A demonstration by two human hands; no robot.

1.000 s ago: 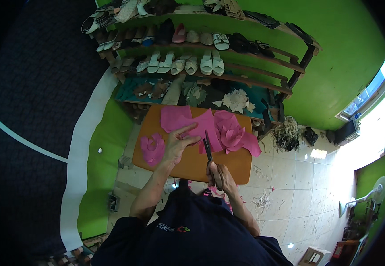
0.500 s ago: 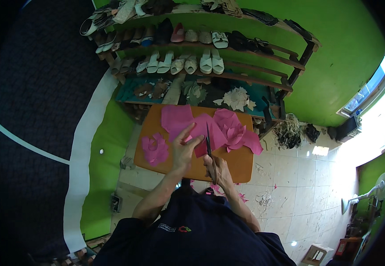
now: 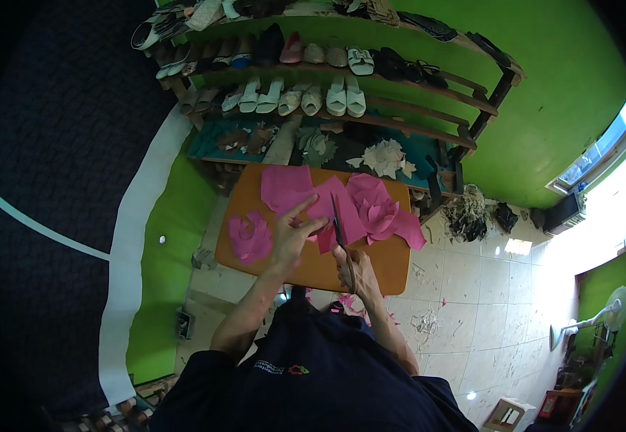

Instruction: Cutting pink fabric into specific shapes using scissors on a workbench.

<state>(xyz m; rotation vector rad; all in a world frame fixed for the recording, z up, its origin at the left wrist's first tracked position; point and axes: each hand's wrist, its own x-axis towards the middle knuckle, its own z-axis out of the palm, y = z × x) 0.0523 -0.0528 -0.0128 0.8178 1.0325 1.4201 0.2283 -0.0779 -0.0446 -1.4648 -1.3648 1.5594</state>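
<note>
Mid-cut, prob.: my R hand (image 3: 358, 272) wraps long dark metal scissors (image 3: 337, 225); L hand (image 3: 292, 240) half-open at thin bright-pink sheet (image 3: 325, 204), can't tell if pinching. Next snip needs sheet steady.

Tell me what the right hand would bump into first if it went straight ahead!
Probably the pink sheet: the scissors in the right hand point across it, though depth is unclear.

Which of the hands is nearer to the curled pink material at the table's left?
Left. The left hand is just right of the curled pink material; the right hand, gripping the scissors, is farther right.
</note>
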